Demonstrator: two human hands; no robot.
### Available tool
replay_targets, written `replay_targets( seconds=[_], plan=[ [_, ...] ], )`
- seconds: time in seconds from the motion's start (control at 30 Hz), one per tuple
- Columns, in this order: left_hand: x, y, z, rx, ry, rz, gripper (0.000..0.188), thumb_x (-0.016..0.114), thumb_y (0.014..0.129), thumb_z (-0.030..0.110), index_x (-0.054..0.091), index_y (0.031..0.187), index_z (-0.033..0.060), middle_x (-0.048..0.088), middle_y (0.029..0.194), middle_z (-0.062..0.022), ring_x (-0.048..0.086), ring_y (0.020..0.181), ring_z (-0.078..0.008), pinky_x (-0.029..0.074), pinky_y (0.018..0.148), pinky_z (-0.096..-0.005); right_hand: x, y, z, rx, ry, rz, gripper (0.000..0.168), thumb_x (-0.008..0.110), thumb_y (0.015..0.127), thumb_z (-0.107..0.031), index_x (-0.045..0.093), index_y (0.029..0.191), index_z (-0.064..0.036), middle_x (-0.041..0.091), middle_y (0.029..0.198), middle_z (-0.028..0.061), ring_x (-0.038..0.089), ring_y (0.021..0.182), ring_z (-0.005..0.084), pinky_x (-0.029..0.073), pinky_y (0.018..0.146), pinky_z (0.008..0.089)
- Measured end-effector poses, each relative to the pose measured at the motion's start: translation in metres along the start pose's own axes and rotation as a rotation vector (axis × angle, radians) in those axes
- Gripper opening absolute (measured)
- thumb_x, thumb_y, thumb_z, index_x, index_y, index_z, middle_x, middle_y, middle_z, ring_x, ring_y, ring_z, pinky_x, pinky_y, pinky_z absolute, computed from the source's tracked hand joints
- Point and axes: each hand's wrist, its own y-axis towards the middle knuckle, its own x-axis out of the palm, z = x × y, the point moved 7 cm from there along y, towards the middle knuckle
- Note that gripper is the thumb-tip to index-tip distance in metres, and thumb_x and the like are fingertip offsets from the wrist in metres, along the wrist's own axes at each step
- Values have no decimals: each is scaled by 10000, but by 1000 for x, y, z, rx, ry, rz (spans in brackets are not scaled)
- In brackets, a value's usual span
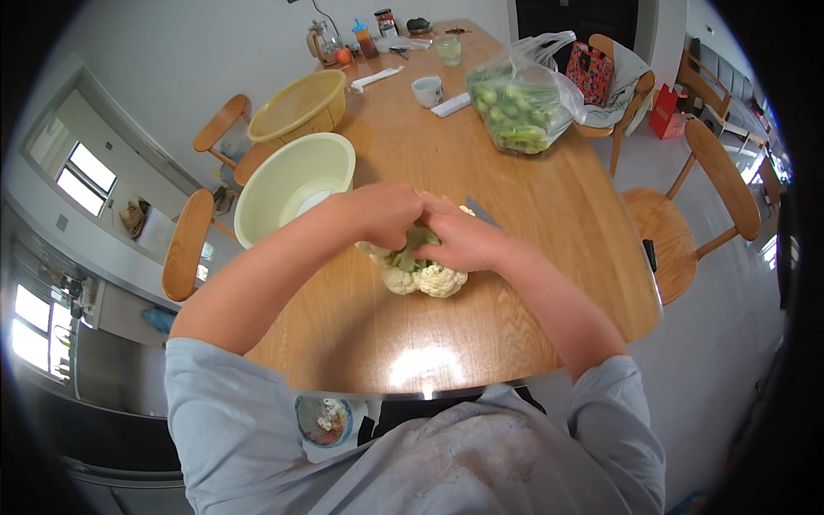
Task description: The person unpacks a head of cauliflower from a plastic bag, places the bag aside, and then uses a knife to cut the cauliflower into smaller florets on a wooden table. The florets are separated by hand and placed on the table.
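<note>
A head of cauliflower (441, 280) rests on the wooden table (386, 335) in front of me, its green stem side facing up. My left hand (389, 212) is closed on the cauliflower's stem part from the left. From the right, my right hand (460, 238) grips the same head, thumb near the stem and fingers over the far florets. Both hands meet at its far side. Just beyond my right hand lies a knife (481, 211), only its grey blade showing; its handle cannot be seen. Left of the hands stands a pale green plastic basin (257, 193) with something whitish inside.
A yellow plastic basket (331, 109) stands behind the basin. At the far right is a plastic bag of green vegetables (518, 109). A white cup (427, 92), a glass (449, 51) and a sauce bottle (365, 40) stand farther back. Below the near edge is a waste bin (309, 421).
</note>
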Motion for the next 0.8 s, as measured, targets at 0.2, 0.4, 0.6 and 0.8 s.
replay_targets(
  seconds=[0.2,0.4,0.6,0.8],
  plan=[
    [-7,-4,2,-307,-247,-116,261,710,716,181,728,896,-6,715,889,-190,691,846,-349,556,726,-422,-12,-4,-23,435,-58,-334,696,727,814,-374,502,1360,-6,473,1409,220,500,1264,377,413,1073,438],
    [2,8,-6,-345,-120,-244,362,735,690,239,730,968,7,720,919,-186,695,859,-337,559,738,-414,-2,-5,1,367,93,-126,735,802,724,-400,562,1286,7,507,1344,155,545,1196,371,448,1042,434],
    [10,16,-10,-237,-105,-263,333,725,703,224,713,937,-12,716,896,-183,685,856,-311,538,734,-404,-3,-3,0,340,153,-253,736,774,738,-339,514,1318,31,480,1380,146,509,1249,331,445,1052,393],
    [2,7,-9,-70,-215,-301,269,715,731,218,687,820,-34,676,765,-186,626,688,-293,474,624,-407,-2,-1,-5,380,169,-217,634,681,778,-240,502,1322,33,494,1335,180,520,1226,331,443,1050,386]
  ],
)
